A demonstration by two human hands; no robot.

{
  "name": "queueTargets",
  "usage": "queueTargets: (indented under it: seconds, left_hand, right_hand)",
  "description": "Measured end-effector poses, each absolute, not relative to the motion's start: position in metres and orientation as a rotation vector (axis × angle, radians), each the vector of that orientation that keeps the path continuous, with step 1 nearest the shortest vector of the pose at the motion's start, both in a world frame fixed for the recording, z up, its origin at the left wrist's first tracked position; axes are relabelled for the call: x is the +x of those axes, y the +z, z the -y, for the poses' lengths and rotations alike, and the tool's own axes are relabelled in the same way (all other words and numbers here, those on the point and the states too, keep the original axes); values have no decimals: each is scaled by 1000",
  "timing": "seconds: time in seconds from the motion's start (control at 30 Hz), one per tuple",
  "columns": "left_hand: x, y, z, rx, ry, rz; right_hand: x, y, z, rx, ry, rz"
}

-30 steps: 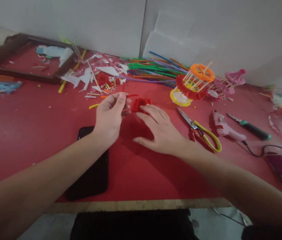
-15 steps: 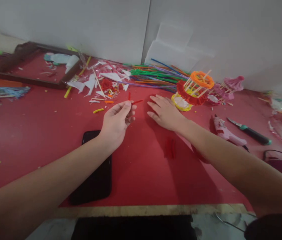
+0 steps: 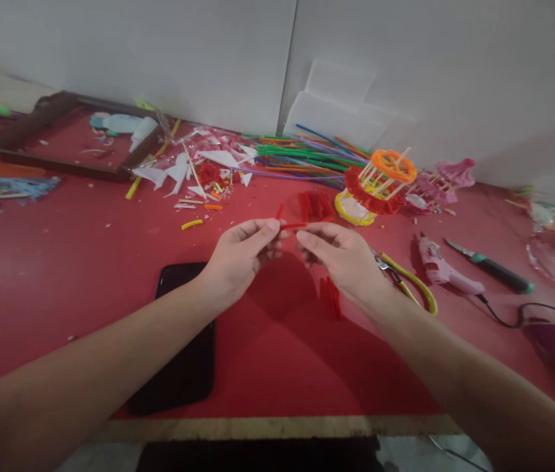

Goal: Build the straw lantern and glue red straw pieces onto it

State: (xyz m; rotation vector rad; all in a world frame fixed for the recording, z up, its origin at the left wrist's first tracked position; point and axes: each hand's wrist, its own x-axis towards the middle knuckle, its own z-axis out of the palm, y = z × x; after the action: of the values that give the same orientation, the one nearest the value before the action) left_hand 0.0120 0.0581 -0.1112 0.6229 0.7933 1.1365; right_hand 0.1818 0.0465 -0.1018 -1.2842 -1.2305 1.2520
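Note:
My left hand and my right hand meet above the red table, both pinching thin red straw pieces that bridge the gap between their fingertips. One short red end sticks up from my left fingers. Just behind the hands lies a small pile of cut red straw pieces. A few more red pieces lie on the table under my right wrist.
A black phone lies beneath my left forearm. Yellow-handled scissors, a pink glue gun and a green-handled knife sit to the right. A straw lantern model, long coloured straws, paper scraps and a wooden frame line the back.
My right hand came back from reaching toward the far side of the table and now pinches the red straw pieces beside my left hand. The left hand shifted slightly right.

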Motion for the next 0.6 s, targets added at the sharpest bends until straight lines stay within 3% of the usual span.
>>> queueTargets:
  seconds: [0.37,0.6]
  left_hand:
    - [12,-112,-49,859,575,-724]
    - [13,-108,-48,947,495,-712]
  right_hand:
    - [191,-107,-11,-1273,1110,1147]
    - [198,-106,-8,-1200,1176,1266]
